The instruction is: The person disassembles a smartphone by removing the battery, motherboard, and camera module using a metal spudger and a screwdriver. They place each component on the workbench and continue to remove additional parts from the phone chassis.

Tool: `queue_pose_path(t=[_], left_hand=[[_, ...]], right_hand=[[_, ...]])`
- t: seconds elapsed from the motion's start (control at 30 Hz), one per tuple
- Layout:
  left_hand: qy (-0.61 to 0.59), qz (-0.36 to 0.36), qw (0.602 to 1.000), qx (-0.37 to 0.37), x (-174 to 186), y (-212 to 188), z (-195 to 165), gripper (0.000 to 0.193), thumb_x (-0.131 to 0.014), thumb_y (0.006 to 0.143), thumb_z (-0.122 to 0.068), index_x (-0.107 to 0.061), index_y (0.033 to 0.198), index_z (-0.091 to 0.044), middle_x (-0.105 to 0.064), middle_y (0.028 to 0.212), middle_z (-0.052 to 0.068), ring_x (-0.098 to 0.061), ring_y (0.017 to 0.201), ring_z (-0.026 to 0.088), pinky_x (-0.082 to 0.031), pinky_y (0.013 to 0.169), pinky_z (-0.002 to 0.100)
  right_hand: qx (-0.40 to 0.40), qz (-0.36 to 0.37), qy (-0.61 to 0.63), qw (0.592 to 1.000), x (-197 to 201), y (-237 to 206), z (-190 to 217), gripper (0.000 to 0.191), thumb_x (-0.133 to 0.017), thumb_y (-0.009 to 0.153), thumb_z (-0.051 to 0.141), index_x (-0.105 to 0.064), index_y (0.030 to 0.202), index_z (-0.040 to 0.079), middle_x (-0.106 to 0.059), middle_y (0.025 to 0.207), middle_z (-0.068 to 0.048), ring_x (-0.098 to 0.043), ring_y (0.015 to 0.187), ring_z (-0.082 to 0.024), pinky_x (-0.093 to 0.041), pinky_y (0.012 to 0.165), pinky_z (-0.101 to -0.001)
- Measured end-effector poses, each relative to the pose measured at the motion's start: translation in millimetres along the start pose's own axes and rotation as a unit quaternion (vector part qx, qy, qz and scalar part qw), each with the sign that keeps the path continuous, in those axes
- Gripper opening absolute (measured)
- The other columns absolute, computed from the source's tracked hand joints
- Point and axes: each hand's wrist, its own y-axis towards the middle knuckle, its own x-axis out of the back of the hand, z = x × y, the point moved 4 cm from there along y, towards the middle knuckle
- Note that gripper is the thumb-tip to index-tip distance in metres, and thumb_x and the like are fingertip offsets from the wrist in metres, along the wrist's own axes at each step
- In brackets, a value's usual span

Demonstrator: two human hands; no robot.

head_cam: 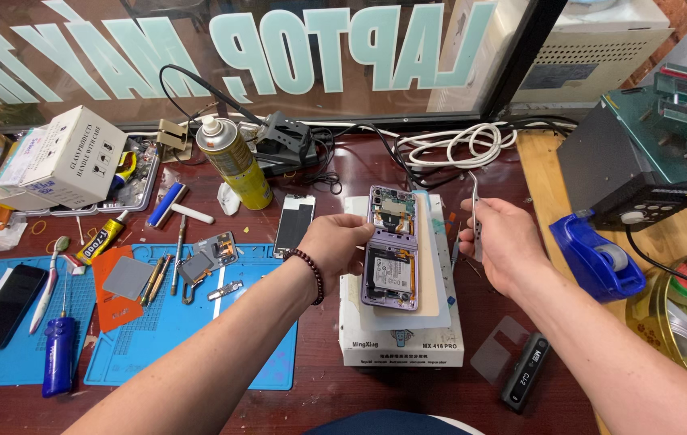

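Observation:
A purple folding phone (392, 246) lies opened, back cover off, its inner parts showing, on a white box-shaped platform (401, 338). My left hand (334, 242) grips the phone's left edge near the hinge. My right hand (498, 242) hovers just right of the platform and holds metal tweezers (475, 211) with the tips pointing up, away from the phone.
A blue work mat (182, 338) at left carries small tools, phone parts, a dark phone (9, 304) and a blue pen-like tool (58, 354). Behind stand a yellow spray can (236, 163), a white carton (62, 157) and cables. A blue tape dispenser (598, 259) and a grey machine (641, 165) sit at right.

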Motion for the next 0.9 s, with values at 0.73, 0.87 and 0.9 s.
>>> queue_pose_path(t=[0.73,0.87,0.9], left_hand=[[0.209,-0.133,0.951,-0.185,-24,-47,-17,0.031,-0.071,0.090,-0.031,-0.079,0.101,-0.003,-0.077,0.082,0.007,-0.070,0.068,0.012,-0.057,0.056,0.027],[0.087,-0.058,0.974,-0.201,-26,-73,-24,0.034,-0.067,0.093,-0.028,-0.077,0.107,0.001,-0.077,0.084,0.005,-0.068,0.065,0.009,-0.058,0.050,0.026],[0.095,-0.073,0.973,-0.199,-21,-81,-25,0.031,-0.069,0.092,-0.028,-0.076,0.105,0.000,-0.076,0.084,0.004,-0.068,0.066,0.009,-0.058,0.050,0.026]], right_hand=[[0.135,0.168,0.002,0.977,-31,-53,37,0.015,-0.070,0.094,0.017,-0.071,0.103,0.004,-0.072,0.087,0.000,-0.066,0.075,-0.010,-0.049,0.060,-0.0250],[0.148,0.218,-0.016,0.964,-75,-76,44,0.014,-0.072,0.092,0.017,-0.074,0.099,0.004,-0.071,0.084,-0.001,-0.064,0.071,-0.008,-0.047,0.056,-0.0235],[0.145,0.222,-0.019,0.964,-84,-82,42,0.014,-0.072,0.092,0.017,-0.074,0.099,0.004,-0.071,0.084,-0.001,-0.064,0.070,-0.008,-0.047,0.055,-0.0234]])
